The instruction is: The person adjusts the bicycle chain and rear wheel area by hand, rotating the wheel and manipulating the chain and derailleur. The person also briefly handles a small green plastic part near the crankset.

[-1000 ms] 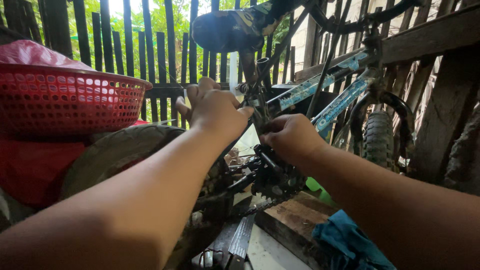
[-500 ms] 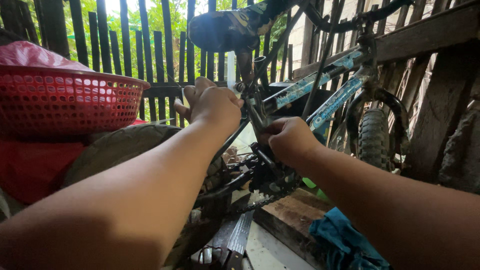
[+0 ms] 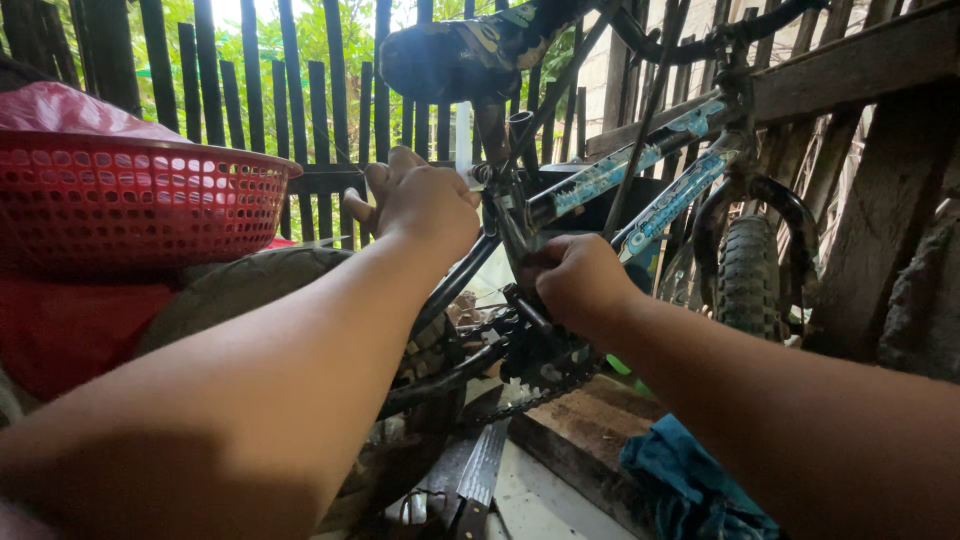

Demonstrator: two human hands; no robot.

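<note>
I am working on a small bicycle with a black and pale blue patterned metal frame (image 3: 640, 170), which stands in front of me against a fence of dark wooden slats (image 3: 250, 90). My left hand (image 3: 425, 205) is clenched around the frame just below the worn black saddle (image 3: 470, 55), steadying the bicycle near the seat post. My right hand (image 3: 575, 280) is lower and to the right, fingers curled down onto the black crank and chainring (image 3: 540, 350) with its dark chain; I think it grips a crank part, but the shade there hides exactly what.

As far as I can judge, the work is in the middle: the chain sits on the ring, the knobbly rear tyre (image 3: 300, 290) and the far front tyre (image 3: 745, 270) are both on, and nothing looks removed yet. A red plastic mesh basket (image 3: 130, 200) sits to the left, a blue cloth (image 3: 690, 480) lies near right beside a brown wooden block (image 3: 590, 420).
</note>
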